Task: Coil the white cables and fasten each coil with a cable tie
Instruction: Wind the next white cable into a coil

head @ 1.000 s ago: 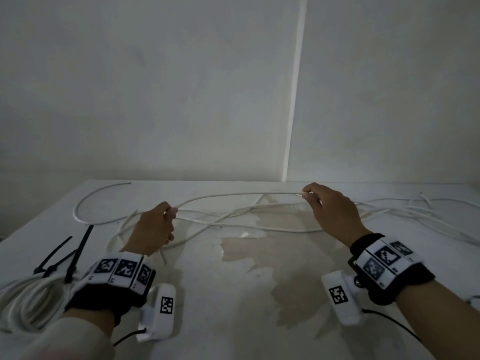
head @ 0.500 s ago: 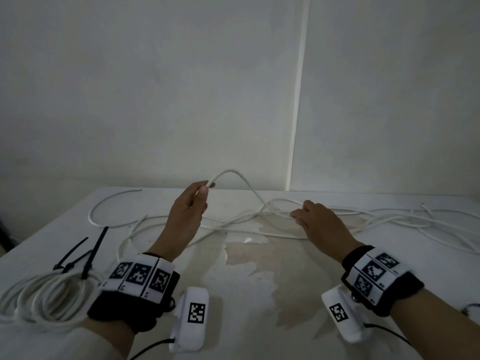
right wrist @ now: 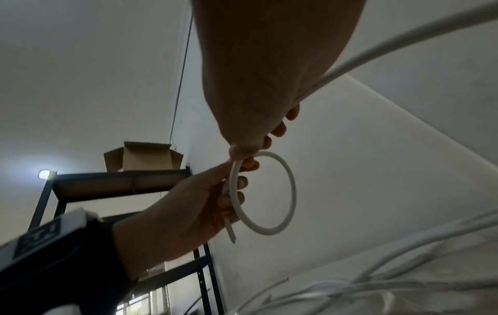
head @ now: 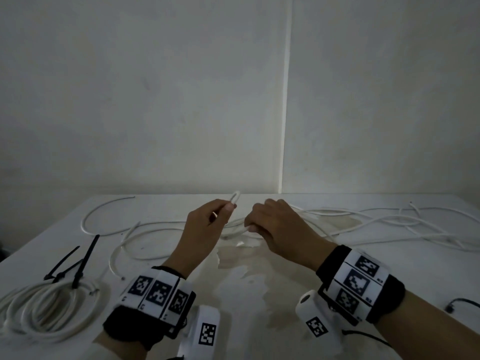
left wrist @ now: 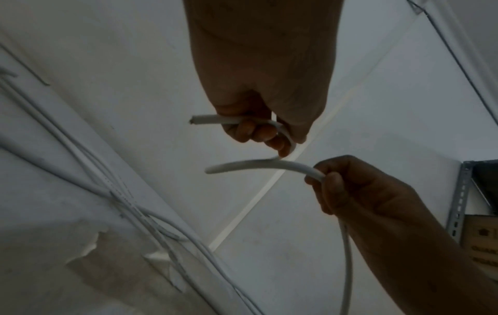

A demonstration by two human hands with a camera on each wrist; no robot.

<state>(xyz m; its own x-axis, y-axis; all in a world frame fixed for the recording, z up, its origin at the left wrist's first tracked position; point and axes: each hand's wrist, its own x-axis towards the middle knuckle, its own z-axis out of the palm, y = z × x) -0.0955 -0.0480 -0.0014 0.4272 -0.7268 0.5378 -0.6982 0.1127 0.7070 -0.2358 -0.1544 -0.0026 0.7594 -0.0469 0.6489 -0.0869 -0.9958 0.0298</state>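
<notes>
Hands (head: 205, 229) closed in, fingers looping cable (right wrist: 272, 191).

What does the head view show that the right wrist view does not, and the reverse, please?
Only the head view shows the finished coil with black cable ties at the table's near left. Only the right wrist view shows the loop as a full ring, plus a dark shelf bearing an open cardboard box. Both show the left hand pinching the white cable near its end and the right hand holding it further along.
</notes>
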